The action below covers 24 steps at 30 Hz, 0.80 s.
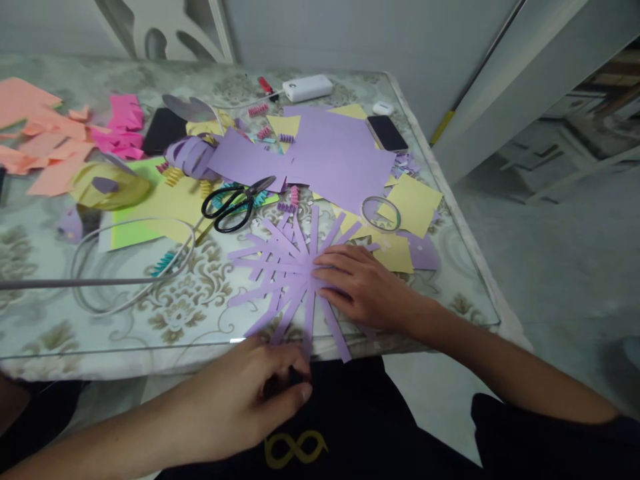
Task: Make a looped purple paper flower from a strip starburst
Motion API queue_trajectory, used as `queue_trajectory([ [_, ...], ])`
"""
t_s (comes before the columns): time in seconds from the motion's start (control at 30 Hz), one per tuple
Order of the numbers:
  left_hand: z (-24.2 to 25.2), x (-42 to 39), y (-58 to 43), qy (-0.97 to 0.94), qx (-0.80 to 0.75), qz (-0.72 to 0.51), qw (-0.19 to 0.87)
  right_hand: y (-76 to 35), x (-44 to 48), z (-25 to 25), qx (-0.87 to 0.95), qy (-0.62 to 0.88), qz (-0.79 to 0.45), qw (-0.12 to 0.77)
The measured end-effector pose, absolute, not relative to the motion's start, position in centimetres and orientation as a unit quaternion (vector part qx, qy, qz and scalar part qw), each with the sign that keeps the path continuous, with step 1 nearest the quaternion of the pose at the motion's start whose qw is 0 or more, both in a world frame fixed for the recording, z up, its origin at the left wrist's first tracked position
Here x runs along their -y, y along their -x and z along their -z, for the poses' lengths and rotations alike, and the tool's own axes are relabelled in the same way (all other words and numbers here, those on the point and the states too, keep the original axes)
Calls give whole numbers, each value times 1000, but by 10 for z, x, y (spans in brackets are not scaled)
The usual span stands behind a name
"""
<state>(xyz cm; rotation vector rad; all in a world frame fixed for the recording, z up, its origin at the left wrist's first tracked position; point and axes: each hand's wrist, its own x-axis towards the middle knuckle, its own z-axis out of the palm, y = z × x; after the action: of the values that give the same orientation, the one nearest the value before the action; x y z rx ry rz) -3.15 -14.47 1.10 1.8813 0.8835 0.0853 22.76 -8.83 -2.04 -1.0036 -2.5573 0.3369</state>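
A fan of purple paper strips [285, 267] lies spread like a star near the table's front edge. My right hand [365, 283] rests flat on the star's centre, fingers stretched out and pressing the strips down. My left hand [250, 393] is at the front edge of the table, fingers pinched on the tip of one purple strip [307, 330] that hangs over the edge. Black scissors [235, 200] lie just beyond the strips, untouched.
Purple sheets [335, 157], yellow sheets [410, 203], pink scraps [120, 127] and orange paper [40, 133] cover the glass-topped table [210, 313]. A tape ring [381, 213], two phones [386, 132], a white power bank [307, 87] and a white cable [130, 267] lie about.
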Motion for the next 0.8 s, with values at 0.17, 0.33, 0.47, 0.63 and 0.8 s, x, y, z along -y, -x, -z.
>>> queue_trajectory([
  [0.17,-13,125,27,-873,-389,-186,228,-227,91,19,906,360,-121,190],
  [0.33,10,107,15,-937,-307,-160,55,-230,93,20,905,365,-118,185],
  [0.47,22,102,13,-948,-295,-115,32,-231,93,21,901,383,-120,167],
  [0.63,26,100,16,-954,-283,-96,22,-231,93,20,896,393,-129,159],
  [0.8,28,97,17,-957,-268,-106,17,-232,93,19,898,393,-121,156],
])
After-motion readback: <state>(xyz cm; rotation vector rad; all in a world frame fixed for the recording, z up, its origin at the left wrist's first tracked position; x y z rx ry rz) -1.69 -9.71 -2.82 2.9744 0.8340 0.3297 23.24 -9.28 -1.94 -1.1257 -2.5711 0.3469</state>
